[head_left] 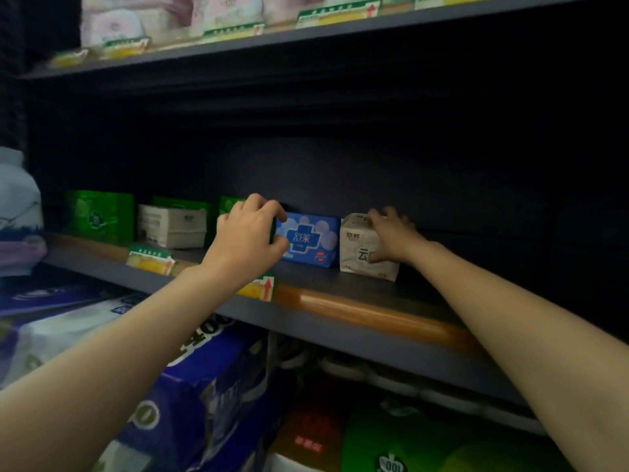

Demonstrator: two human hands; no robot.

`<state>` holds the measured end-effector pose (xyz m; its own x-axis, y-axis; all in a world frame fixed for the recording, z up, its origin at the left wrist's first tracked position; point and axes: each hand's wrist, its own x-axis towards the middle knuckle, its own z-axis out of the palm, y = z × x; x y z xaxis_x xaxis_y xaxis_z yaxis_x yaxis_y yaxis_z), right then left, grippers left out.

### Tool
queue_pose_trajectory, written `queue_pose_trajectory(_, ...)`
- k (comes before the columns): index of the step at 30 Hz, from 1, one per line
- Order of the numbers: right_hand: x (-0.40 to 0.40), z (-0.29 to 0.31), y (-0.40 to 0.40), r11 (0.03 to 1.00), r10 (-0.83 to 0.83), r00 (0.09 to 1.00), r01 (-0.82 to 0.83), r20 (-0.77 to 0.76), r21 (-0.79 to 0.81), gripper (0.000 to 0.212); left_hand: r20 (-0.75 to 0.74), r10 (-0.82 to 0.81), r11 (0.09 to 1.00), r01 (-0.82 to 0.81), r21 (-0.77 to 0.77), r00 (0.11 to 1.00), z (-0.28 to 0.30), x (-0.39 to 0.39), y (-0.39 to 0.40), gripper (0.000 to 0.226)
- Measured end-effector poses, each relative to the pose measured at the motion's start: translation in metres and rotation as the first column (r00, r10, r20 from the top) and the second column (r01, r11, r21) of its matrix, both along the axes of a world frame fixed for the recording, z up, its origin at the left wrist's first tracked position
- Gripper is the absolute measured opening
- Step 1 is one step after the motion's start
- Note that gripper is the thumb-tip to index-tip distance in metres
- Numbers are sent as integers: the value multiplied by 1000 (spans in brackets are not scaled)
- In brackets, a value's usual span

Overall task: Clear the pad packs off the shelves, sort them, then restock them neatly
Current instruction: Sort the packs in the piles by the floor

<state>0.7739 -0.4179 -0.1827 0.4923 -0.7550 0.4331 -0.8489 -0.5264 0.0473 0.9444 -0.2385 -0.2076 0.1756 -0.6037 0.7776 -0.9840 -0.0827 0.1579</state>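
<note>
On the dark middle shelf (340,287), our left hand (246,238) curled round the left end of the blue plastic pad pack (311,241), while our right hand (391,235) gripped the neighbouring cream-white pad pack (357,248).

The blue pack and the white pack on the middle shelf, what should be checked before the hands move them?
1. Left hand has hold of the blue pack: ok, thumb and fingers pinch its left end.
2. Right hand has hold of the white pack: ok, fingers wrap its right side.
3. Both packs stand flat on the middle shelf: ok.
4. Room to slide right: ok, that shelf part looks bare.
5. Green pack behind the left hand is out of the way: cannot tell, mostly hidden.
6. Price tag at the shelf edge: not ok, close under the left wrist.
</note>
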Motion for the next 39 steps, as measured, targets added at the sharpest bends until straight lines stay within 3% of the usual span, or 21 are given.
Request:
queue_pose_trajectory(2, -1, 3, 0, 1000, -7, 998, 5, 70, 29, 90, -7, 4, 1000, -4, -2, 1000, -1, 0, 2, 31)
queue_pose_trajectory(4, 0, 3, 2, 999, -38, 999, 38, 15, 26, 89, -5, 18, 1000, -18, 5, 1000, -4, 0, 5, 31)
queue_pose_trajectory(9, 0, -1, 9, 948, -141, 977, 88, -158, -305, 32, 10, 28, 999, -29, 28, 1000, -10, -2, 9, 30)
queue_pose_trajectory(15, 5, 1, 14, 894, -180, 963, 76, -199, -442, 27, -6, 43, 999, -42, 31, 999, -11, -3, 10, 32)
queue_pose_trajectory(17, 5, 5, 19, 891, -111, 989, 55, -98, -451, 23, -5, 28, 998, -28, 52, 1000, -9, -2, 8, 38)
queue_pose_trajectory(19, 7, 13, 26, 908, 70, 995, -32, 76, -419, 13, -6, -6, 998, 7, 58, 1000, -4, -1, 4, 49)
queue_pose_trajectory(22, 23, 22, 44, 903, 354, 860, -213, 367, -372, 8, -8, -76, 995, 77, 65, 997, 8, 4, -3, 73)
queue_pose_trajectory(26, 59, 19, 75, 809, 563, 716, -378, 413, -450, 7, 61, 15, 965, -31, 260, 998, 26, 17, -10, 100)
queue_pose_trajectory(30, 85, 24, 67, 795, 593, 617, -550, 517, -256, 10, 181, 153, 895, -213, 392, 972, 48, 47, -14, 81)
queue_pose_trajectory(33, 90, 34, 37, 847, 466, 719, -530, 516, -26, 42, 388, 223, 808, -392, 439, 894, 55, 71, -17, 71)
queue_pose_trajectory(36, 93, 28, 1, 941, 253, 924, -304, 288, 147, 64, 499, 243, 791, -468, 394, 832, 50, 92, -30, 53)
queue_pose_trajectory(39, 104, 14, -26, 969, 46, 998, -57, 51, 241, 75, 520, 259, 813, -474, 337, 814, 46, 102, -45, 46)
